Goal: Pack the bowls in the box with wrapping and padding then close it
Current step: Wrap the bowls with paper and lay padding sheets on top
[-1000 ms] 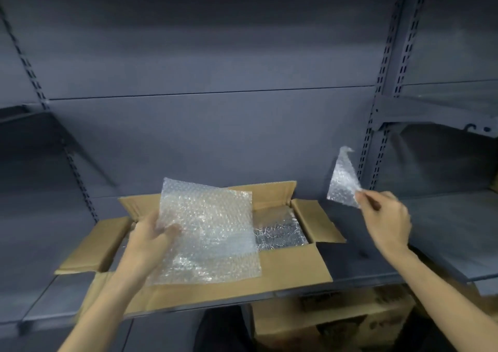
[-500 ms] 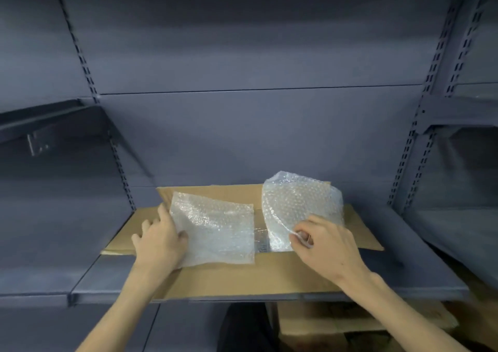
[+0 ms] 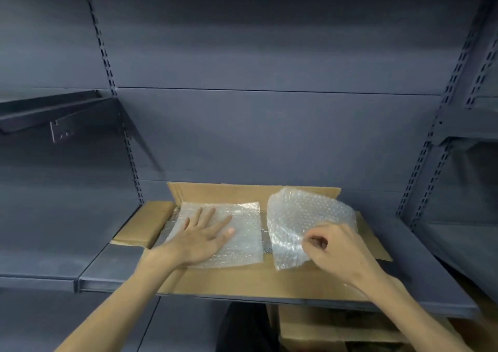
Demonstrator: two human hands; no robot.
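Left hand (image 3: 200,240): fingers spread flat, pressing bubble wrap sheet (image 3: 237,233) into open cardboard box (image 3: 242,192) at shelf (image 3: 113,271) front edge. Right hand (image 3: 334,249): fingertips pinching curled second sheet (image 3: 301,217) over box's right end.

No text, label or number can be read anywhere.

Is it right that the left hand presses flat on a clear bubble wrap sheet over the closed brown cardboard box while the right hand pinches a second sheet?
Not quite: the brown cardboard box is open, its flaps folded outward. The head view shows the left hand pressing flat on the clear bubble wrap sheet while the right hand pinches the second sheet.
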